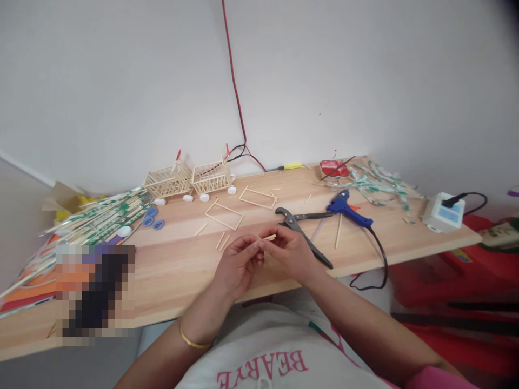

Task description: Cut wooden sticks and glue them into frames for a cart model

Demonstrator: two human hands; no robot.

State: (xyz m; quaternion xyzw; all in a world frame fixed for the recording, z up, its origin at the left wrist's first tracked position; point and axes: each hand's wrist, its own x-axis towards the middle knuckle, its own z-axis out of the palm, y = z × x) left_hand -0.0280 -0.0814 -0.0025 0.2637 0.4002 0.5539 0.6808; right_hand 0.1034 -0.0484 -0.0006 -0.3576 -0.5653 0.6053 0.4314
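Close together over the table's front part, my left hand (pixel 242 263) and my right hand (pixel 290 253) meet at the fingertips. Between them, short thin wooden sticks (pixel 268 237) are pinched; how many is hard to make out. Both hands are closed. Just beyond them lie loose cut sticks (pixel 221 241) and two rectangular stick frames, one nearer (pixel 224 214) and one farther (pixel 258 197). Right of my right hand rest black-handled cutting pliers (pixel 302 232). A blue glue gun (pixel 347 208) lies farther right beside a long stick (pixel 338 232).
Two small stick-built carts (pixel 168 181) with white wheels stand by the wall. Packaged sticks (pixel 109 216) and blue wheels (pixel 153 218) are at left. A red container (pixel 334 168), plastic wrappers (pixel 373 183) and a white power box (pixel 444 212) are at right; the glue gun's cord (pixel 383 259) hangs over the front edge.
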